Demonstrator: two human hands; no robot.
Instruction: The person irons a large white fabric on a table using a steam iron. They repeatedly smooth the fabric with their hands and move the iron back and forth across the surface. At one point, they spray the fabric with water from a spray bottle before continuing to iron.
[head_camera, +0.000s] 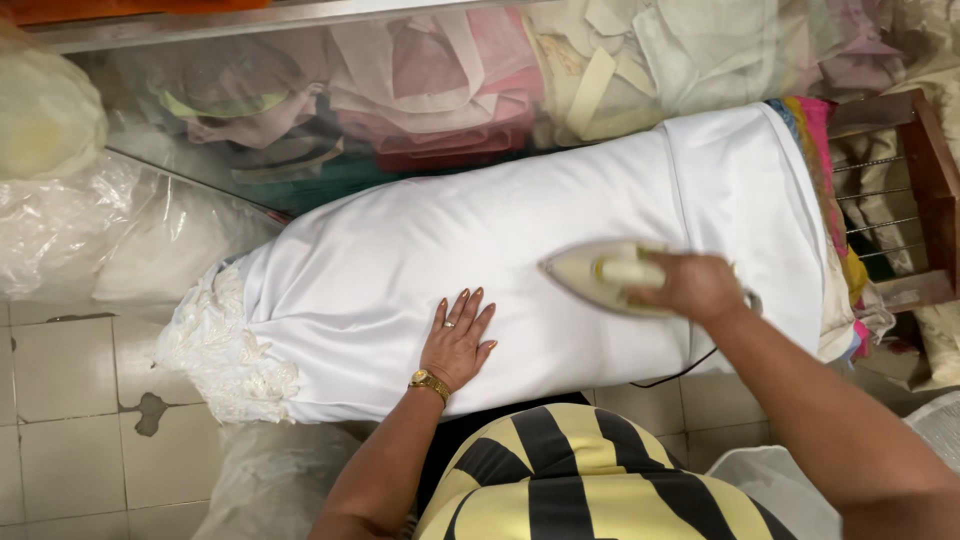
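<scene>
A white cloth (520, 260) is lying spread across the ironing board (835, 250), covering nearly all of it, its lace edge (215, 350) hanging off the left end over the tiled floor (70, 440). Bags of folded clothes (430, 80) are sitting on the far side. The right hand (695, 288) is gripping the iron (605, 275), fingers clenched round its handle, the iron resting on the cloth toward the right. The left hand (458, 340) is pressing flat on the cloth near the middle, fingers released and spread, wearing a gold watch (430, 383)
</scene>
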